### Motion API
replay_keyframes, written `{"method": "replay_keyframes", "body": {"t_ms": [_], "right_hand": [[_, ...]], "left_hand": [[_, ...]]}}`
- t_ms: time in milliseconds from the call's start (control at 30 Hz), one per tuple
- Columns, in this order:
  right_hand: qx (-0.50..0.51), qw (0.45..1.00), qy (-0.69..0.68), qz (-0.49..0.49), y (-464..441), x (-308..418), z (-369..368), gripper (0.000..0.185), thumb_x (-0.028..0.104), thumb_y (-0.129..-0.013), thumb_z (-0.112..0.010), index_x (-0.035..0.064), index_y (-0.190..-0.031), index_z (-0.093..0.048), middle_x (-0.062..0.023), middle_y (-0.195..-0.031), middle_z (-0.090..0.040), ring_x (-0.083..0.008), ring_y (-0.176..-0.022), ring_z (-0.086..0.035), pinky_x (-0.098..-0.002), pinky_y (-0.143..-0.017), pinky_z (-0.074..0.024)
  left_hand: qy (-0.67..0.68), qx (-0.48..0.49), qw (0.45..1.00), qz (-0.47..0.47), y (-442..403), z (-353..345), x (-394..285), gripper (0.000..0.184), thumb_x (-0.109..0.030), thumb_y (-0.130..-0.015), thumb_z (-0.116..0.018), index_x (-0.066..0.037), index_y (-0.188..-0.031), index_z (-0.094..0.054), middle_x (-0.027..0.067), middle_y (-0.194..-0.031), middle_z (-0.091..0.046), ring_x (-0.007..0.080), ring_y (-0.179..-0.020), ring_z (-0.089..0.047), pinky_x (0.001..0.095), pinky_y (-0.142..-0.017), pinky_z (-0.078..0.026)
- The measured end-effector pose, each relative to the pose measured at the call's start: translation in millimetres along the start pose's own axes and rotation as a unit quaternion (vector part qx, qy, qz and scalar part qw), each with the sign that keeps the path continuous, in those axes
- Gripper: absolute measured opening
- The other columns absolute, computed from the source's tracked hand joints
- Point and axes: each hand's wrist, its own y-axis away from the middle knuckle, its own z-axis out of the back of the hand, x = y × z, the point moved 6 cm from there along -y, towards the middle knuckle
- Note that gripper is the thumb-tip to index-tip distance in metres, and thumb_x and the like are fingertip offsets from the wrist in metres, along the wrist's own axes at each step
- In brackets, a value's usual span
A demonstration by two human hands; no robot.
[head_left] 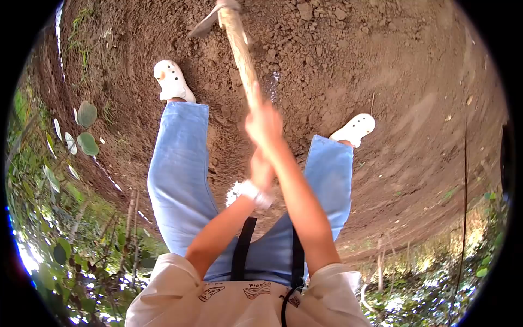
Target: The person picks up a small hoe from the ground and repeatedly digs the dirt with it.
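Note:
A wooden-handled hoe (237,49) slants up and away from me, its metal blade (206,24) at the top edge of the view, over loose soil. My right hand (264,124) is wrapped round the handle, farther along it. Below it, nearer my body, my left hand (261,170) is closed on the handle's lower end, with a white band (256,194) at its wrist. Both hands are slightly blurred, and the handle's end is hidden by them.
Brown crumbly soil (321,60) spreads in front. My feet, in white clogs (173,80), stand apart on it. Green plants (87,128) grow at the left, with more foliage at the lower right. A thin dark line (466,180) runs down the right side.

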Motion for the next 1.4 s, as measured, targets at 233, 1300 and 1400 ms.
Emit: {"method": "replay_keyframes", "body": {"t_ms": [233, 1300, 1400], "right_hand": [[-0.007, 0.976, 0.215, 0.036, -20, -69, 66, 0.083, 0.013, -0.072, -0.055, 0.0296, -0.137, -0.006, -0.0206, -0.071, -0.058, -0.0351, -0.063, -0.060, -0.0417, -0.057, -0.0495], [0.144, 0.933, 0.269, 0.191, 73, -53, 6, 0.073, 0.007, -0.065, -0.057, 0.0118, -0.133, -0.029, -0.0209, -0.067, -0.055, -0.0325, -0.056, -0.058, -0.0398, -0.047, -0.0478], [0.165, 0.895, 0.361, 0.203, 57, -42, -8, 0.072, 0.005, -0.065, -0.056, 0.0084, -0.132, -0.030, -0.0174, -0.067, -0.056, -0.0279, -0.056, -0.058, -0.0378, -0.047, -0.0482]], "left_hand": [[-0.172, -0.119, 0.958, 0.195, -28, -106, 134, 0.032, -0.032, -0.078, -0.056, -0.010, -0.102, -0.054, 0.0127, -0.095, -0.060, 0.0265, -0.083, -0.059, 0.0371, -0.063, -0.048], [0.423, 0.085, 0.868, 0.245, 85, -112, 52, 0.020, -0.026, -0.088, -0.047, -0.009, -0.099, -0.050, 0.0028, -0.091, -0.059, 0.0133, -0.078, -0.058, 0.0299, -0.071, -0.048], [0.428, 0.118, 0.870, 0.215, 67, -110, 54, 0.018, -0.026, -0.087, -0.048, -0.009, -0.095, -0.050, 0.0022, -0.086, -0.059, 0.0126, -0.073, -0.057, 0.0292, -0.067, -0.047]]}}
